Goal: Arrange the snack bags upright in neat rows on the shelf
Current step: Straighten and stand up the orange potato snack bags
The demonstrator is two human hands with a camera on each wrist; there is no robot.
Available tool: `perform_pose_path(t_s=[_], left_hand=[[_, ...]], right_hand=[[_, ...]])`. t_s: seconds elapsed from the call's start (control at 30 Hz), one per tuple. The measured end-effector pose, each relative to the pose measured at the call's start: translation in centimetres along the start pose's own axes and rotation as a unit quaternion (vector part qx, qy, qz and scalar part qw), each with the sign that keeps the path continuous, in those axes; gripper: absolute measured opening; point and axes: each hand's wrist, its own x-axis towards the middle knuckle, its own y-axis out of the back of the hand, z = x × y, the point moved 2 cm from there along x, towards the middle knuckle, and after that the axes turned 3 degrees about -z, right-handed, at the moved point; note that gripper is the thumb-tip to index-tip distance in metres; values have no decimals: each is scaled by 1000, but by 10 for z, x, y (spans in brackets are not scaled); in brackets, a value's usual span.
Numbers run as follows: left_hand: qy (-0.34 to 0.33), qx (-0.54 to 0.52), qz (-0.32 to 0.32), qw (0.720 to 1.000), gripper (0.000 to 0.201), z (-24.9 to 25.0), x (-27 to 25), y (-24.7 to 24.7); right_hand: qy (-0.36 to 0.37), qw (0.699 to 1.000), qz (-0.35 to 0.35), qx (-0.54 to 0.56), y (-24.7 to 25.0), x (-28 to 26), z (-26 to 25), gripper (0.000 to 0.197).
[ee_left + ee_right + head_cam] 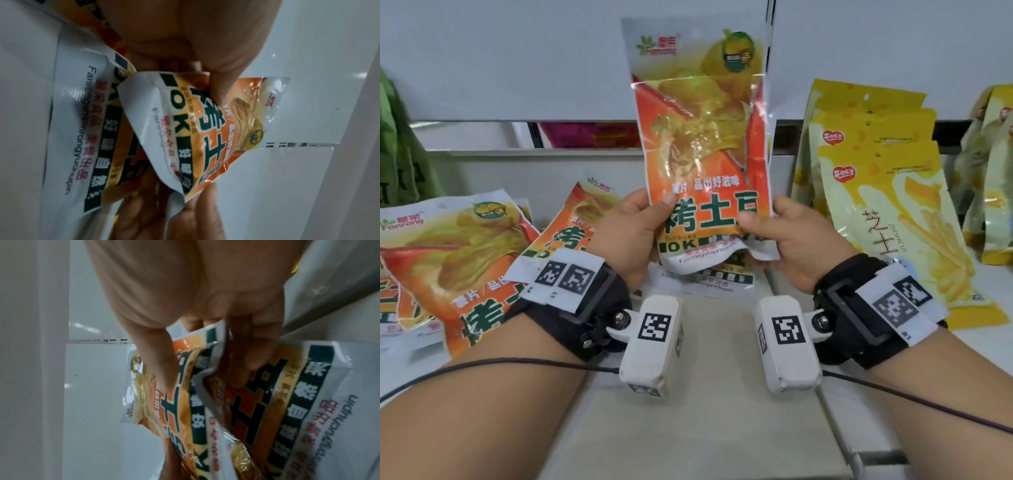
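Observation:
An orange potato-chip bag point(702, 137) stands upright in the air at the centre, above the shelf. My left hand point(640, 226) pinches its lower left corner, thumb on the front. My right hand point(774, 233) pinches the lower right corner. In the left wrist view the same bag point(207, 129) is gripped by my thumb, and the right wrist view shows the bag point(174, 402) between thumb and fingers. Another orange bag point(705, 281) lies flat under the held one. More orange bags point(458, 260) lie flat in a loose pile at the left.
A row of yellow cheese-stick bags point(887, 192) leans upright at the right, with pale yellow bags point(989, 164) beyond. Green bags point(397, 147) stand at the far left. The white shelf board point(688, 394) runs toward me; a white back panel point(517, 58) rises behind.

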Motion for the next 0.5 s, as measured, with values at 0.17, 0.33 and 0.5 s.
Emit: perform_pose_path(t_s=[0.17, 0.33, 0.5], left_hand=[[0, -21, 25, 999, 14, 0, 2, 3], [-4, -9, 34, 999, 14, -1, 0, 4], [4, -17, 36, 999, 14, -2, -2, 3]], right_hand=[[-60, 996, -62, -7, -3, -3, 3, 30], [-65, 996, -35, -52, -1, 2, 8, 35], [-49, 995, -16, -87, 0, 4, 9, 40]])
